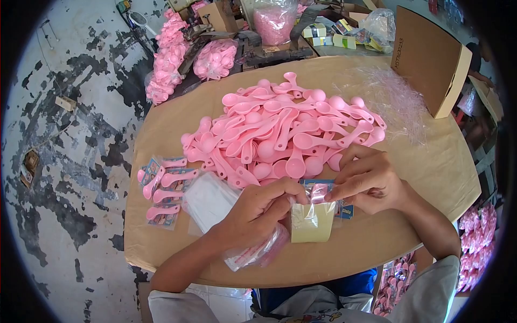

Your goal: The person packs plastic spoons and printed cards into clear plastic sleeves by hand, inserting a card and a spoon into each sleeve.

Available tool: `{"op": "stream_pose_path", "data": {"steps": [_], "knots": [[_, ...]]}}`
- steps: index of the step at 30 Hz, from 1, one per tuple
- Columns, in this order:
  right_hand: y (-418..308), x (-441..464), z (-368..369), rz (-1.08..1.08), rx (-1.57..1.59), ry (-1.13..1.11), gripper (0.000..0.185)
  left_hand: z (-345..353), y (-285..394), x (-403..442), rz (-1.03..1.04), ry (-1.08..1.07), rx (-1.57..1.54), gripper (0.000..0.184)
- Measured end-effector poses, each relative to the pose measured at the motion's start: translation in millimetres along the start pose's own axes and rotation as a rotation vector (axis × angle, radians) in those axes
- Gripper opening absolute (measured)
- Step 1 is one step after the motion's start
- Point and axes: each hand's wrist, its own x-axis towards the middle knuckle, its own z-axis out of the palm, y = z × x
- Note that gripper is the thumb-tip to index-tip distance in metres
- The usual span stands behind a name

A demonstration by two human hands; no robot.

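A small clear plastic packet (312, 223) with a pale yellow lower part lies flat near the table's front edge. Something pink shows through the upper end of the packet. My left hand (264, 207) pinches its upper left corner. On the opposite corner, the fingers of my right hand (366, 180) are closed. A blue printed card (347, 211) lies partly under the packet and my right hand. Beside my left forearm is a stack of clear empty bags (212, 200), partly hidden by the hand. Just beyond both hands rises a big heap of pink measuring spoons (280, 126).
Packed pink spoons on blue cards (166, 188) lie at the table's left. Loose clear plastic strips (396, 102) and an upright cardboard box (431, 62) are at the back right. Filled bags of pink spoons (215, 59) sit behind the brown-covered table (431, 167).
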Motion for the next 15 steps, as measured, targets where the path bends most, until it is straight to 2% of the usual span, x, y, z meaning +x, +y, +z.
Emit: {"op": "stream_pose_path", "data": {"steps": [2, 5, 8, 9, 11, 14, 15], "knots": [[-0.7, 0.4, -0.4, -0.047, -0.049, 0.001, 0.031, -1.0, -0.8, -0.5, 0.023, 0.004, 0.037, 0.019], [-2.7, 0.6, -1.2, -0.078, -0.094, 0.001, 0.031, 0.2, -0.7, -2.0, 0.000, -0.001, -0.167, 0.018], [-6.7, 1.8, -3.1, -0.090, -0.132, -0.003, 0.030, 2.2, 6.7, -3.8, -0.099, 0.020, -0.356, 0.005], [-8.0, 2.7, -3.4, -0.095, -0.143, -0.005, 0.030, 1.9, 6.8, -3.8, -0.081, 0.002, -0.269, 0.006], [-12.0, 3.3, -3.6, -0.086, -0.174, -0.008, 0.029, -1.5, 6.7, -4.1, -0.049, -0.025, -0.093, 0.017], [-14.7, 6.9, -1.6, -0.046, -0.218, 0.000, 0.027, -14.1, 12.2, -4.6, -0.151, 0.022, -0.148, 0.032], [-15.4, 9.0, -0.6, -0.028, -0.233, 0.004, 0.025, -20.8, 14.8, -4.5, -0.041, 0.106, -0.162, 0.032]]}}
